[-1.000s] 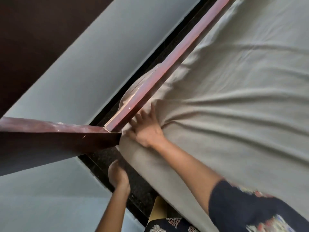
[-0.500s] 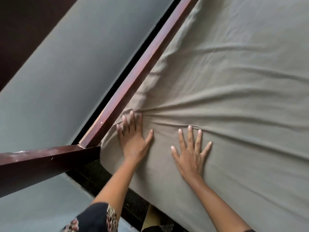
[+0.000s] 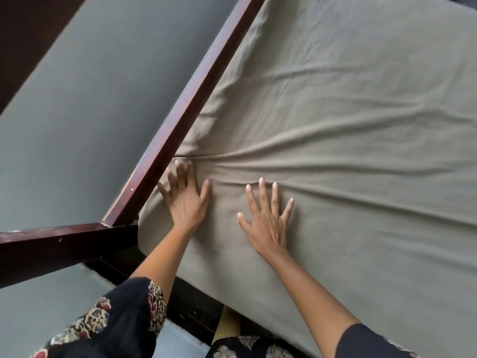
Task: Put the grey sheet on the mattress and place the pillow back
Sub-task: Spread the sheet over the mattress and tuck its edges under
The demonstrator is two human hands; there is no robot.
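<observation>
Your left hand (image 3: pixel 184 202) lies flat on the grey sheet (image 3: pixel 348 125) near the corner of the bed, just beside the long dark-red wooden rail (image 3: pixel 196 99). Its fingers (image 3: pixel 180 174) are straight and spread wide; they press on the cloth and grip nothing. Your right hand (image 3: pixel 265 220) lies flat on the sheet just beside the left one, farther from the rail. Its fingers (image 3: pixel 262 192) are also straight and fanned out, holding nothing.

The grey sheet covers the whole top of the mattress, which is hidden under it, and wraps over the corner and down the near edge of the bed. Creases fan out across the sheet from the spot at your left fingertips beside the rail.

A second dark-red rail (image 3: pixel 64 236) meets the long one at the corner. Beyond the long rail is a grey-blue wall (image 3: pixel 90 99). A dark patterned sleeve (image 3: pixel 124 319) covers your left upper arm.
</observation>
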